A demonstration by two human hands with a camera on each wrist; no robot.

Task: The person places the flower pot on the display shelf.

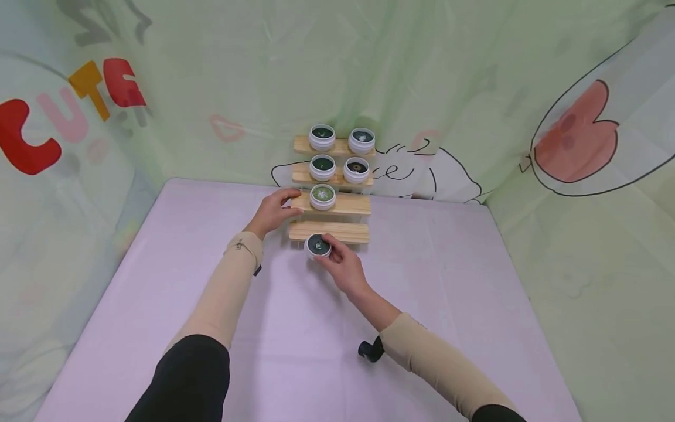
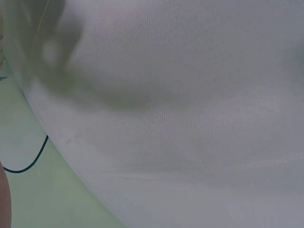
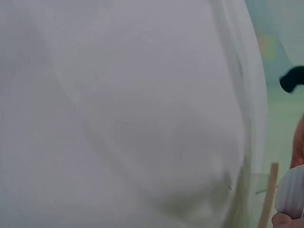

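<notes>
In the head view, a tiered display stand (image 1: 350, 204) with pale wooden planks is at the back of the table. My left hand (image 1: 271, 212) grips the left end of its second plank from the front, thumb at the front edge. A small round white jar (image 1: 318, 245) with a dark top is pinched between thumb and fingers of my right hand (image 1: 345, 268), just before the bare front plank (image 1: 348, 232). A jar with a green top (image 1: 323, 197) sits on the plank behind. The right wrist view catches the held jar's ribbed side (image 3: 290, 194) at its edge.
Two jars stand on each of the upper planks, among them a jar (image 1: 356, 170) with a brown-marked top and a top-left jar (image 1: 322, 137). A lilac cloth (image 1: 432, 305) covers the table. Printed green curtains (image 1: 237, 76) enclose the back and sides.
</notes>
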